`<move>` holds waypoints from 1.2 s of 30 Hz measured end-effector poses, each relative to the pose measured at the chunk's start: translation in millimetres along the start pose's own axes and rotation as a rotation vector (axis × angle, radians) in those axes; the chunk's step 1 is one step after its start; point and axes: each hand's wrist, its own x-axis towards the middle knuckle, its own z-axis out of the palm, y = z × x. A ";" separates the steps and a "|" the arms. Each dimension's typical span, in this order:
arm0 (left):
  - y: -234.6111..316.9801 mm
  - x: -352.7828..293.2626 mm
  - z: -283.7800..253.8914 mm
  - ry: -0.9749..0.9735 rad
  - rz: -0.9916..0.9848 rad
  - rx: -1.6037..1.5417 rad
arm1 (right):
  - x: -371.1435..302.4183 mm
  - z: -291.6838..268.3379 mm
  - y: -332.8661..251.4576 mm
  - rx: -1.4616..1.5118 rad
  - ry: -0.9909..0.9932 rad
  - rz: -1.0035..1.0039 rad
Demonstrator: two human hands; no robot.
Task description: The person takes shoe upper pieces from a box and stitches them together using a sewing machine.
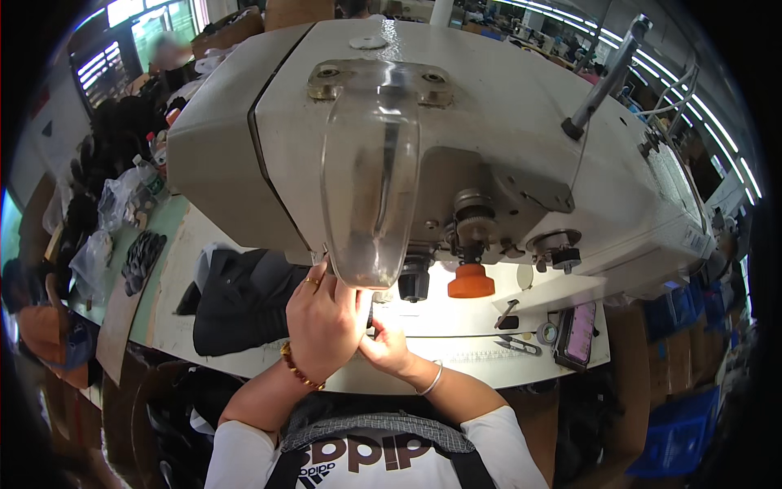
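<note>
My left hand [324, 318], with a ring and a beaded bracelet, is closed at the edge of a black fabric piece [244, 306]. Its fingertips are partly hidden by the sewing machine's clear guard [371, 196]. Close beside it, my right hand [388, 346], wearing a bangle, pinches a dark edge of the fabric between thumb and fingers. Both hands meet just below the head of the pale sewing machine [220, 138], in front of its lit stitching area. The needle is hidden from view. Most of the fabric lies folded on the table to the left.
On the right of the white table [440, 371] lie thread snips [519, 345], a clear ruler [481, 355], a tape roll [546, 332] and a phone-like pink-screened device [579, 332]. An orange knob [471, 281] juts from the machine. Dark gloves-like pieces [143, 261] lie left; blue crates [674, 432] stand right.
</note>
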 end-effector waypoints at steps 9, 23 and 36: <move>-15.8 -21.2 -169.5 -0.727 0.335 -0.528 | 29.8 -69.7 -51.9 -0.043 -0.427 0.584; -79.6 -1.0 -1.8 -0.695 -0.936 -1.534 | 49.1 -99.7 -70.3 -0.001 -0.374 0.473; -92.9 40.7 -12.9 -0.618 -0.641 -1.272 | 35.8 -83.2 -54.4 0.221 -0.248 0.508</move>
